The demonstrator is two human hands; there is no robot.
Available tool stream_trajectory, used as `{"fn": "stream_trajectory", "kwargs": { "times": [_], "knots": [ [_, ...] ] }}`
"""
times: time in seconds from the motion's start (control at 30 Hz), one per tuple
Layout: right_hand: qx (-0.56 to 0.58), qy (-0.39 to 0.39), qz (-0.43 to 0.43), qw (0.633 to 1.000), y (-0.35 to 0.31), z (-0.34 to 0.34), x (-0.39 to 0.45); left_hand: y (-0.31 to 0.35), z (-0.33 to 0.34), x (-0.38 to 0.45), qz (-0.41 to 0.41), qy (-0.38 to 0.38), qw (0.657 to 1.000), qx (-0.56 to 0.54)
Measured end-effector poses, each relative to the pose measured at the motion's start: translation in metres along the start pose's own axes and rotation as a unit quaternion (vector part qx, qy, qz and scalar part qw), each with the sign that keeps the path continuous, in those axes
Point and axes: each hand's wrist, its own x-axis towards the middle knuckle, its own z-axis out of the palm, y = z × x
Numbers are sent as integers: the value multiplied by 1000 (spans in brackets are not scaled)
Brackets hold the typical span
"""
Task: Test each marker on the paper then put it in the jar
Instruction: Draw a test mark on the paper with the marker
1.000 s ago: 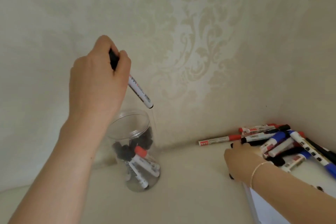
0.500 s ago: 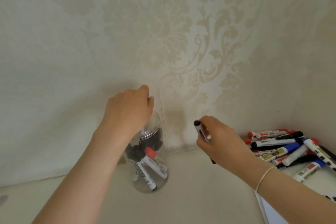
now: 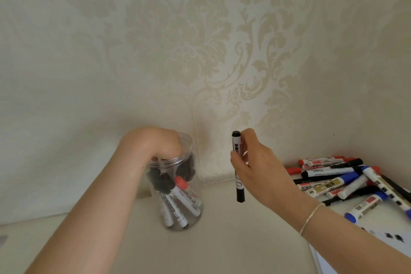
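Two hands over cream desk (image 3: 222, 240), papered wall behind. Left hand (image 3: 155, 142) dipped into mouth of clear jar (image 3: 178, 184), fingers hidden below the rim; grip state cannot be told. Inside jar, under that hand: several capped markers (image 3: 171, 198), mostly black caps, one red, leaning nose-down against the wall. Jar upright.

Right hand (image 3: 255, 169) raised just right of jar, apart from it, clear of desk. Grip clenched on black marker (image 3: 238, 169), held near upright, black cap at lower end, barrel pinched between thumb and fingers. Thin bracelet (image 3: 311, 216) on right wrist.

Further right of that grip, against the corner: loose pile of markers (image 3: 338, 178), red, black and blue caps, lying crosswise on one another. Below the pile, partly under right forearm: white paper (image 3: 378, 242) with a few black marks on it.
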Motion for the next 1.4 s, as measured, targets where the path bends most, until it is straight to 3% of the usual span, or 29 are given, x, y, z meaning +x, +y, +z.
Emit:
{"fn": "stream_trajectory", "kwargs": {
  "times": [0.1, 0.17, 0.2, 0.27, 0.33, 0.37, 0.4, 0.43, 0.5, 0.57, 0.67, 0.73, 0.8, 0.93, 1.13, 1.4],
  "knots": [
    [6, -6, 16, 1000, 1, -3, -2, 0, 8, 2, 11, -102, 984, -148],
    [19, -2, 26, 999, 2, -7, -4, 0, 9, 0, 24, -97, 982, -161],
    [33, 6, 32, 999, 2, -10, -4, -1, 6, -3, 37, -54, 990, -125],
    [76, 28, 56, 995, 4, -17, -2, 1, -2, -14, 52, 132, 989, -35],
    [129, 65, 94, 985, 6, -25, 1, 21, -6, -37, 85, 370, 924, -50],
    [158, 85, 113, 977, 7, -29, 2, 38, -3, -50, 127, 439, 885, -86],
    [189, 104, 127, 968, 7, -32, 3, 55, 3, -59, 174, 439, 873, -125],
    [219, 122, 139, 958, 8, -34, 4, 72, 12, -63, 214, 380, 888, -146],
    [255, 160, 159, 940, 11, -39, 5, 102, 38, -54, 240, 183, 942, -147],
    [277, 197, 193, 920, 18, -45, 4, 117, 62, -34, 267, 57, 943, -192],
    [380, 181, 276, 864, 30, -56, -3, 125, 78, -20, 332, 34, 890, -311],
    [434, 64, 294, 849, 34, -66, -10, 131, 82, -18, 362, 23, 872, -327],
    [412, -31, 288, 864, 36, -73, -16, 137, 85, -17, 380, 9, 870, -314],
    [365, 20, 293, 883, 45, -86, -20, 144, 85, -11, 353, 7, 876, -328],
    [389, -151, 285, 863, 52, -121, -35, 155, 89, -19, 421, -64, 819, -384],
    [412, -150, 215, 873, 64, -131, -43, 171, 88, -21, 410, -215, 767, -444]
  ]
}}
